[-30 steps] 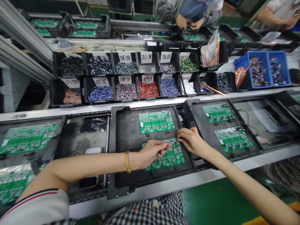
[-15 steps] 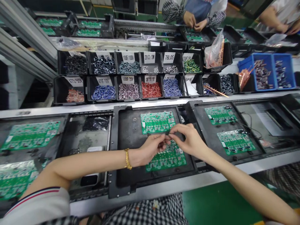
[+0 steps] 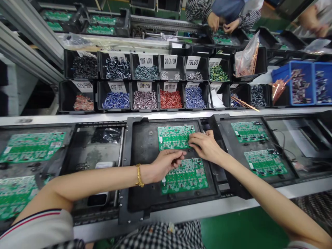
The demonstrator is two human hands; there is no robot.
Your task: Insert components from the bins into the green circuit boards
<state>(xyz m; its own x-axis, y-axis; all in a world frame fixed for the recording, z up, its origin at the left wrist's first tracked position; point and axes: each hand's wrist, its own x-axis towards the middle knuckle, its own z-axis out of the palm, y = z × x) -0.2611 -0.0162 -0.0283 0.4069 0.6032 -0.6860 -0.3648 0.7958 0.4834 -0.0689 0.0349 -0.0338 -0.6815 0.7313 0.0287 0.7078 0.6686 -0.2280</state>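
Two green circuit boards lie in a black tray (image 3: 140,183) in front of me: a far board (image 3: 176,136) and a near board (image 3: 185,178). My right hand (image 3: 206,145) is at the right end of the far board, its fingers pinched together at the board's edge. What those fingers hold, if anything, is too small to make out. My left hand (image 3: 167,164) hovers over the upper left of the near board, thumb and fingertips pressed together. Whatever sits in that pinch is hidden.
Behind the tray stand two rows of labelled black bins (image 3: 171,98) full of small components. Blue bins (image 3: 301,86) are at the right. Trays with more boards flank mine, such as the right-hand boards (image 3: 264,162). Across the line a co-worker's hands (image 3: 214,22) are busy.
My hands were together between the two boards. My right hand has moved up and right to the far board's right end, while the left stays near its place. The view has shifted slightly.
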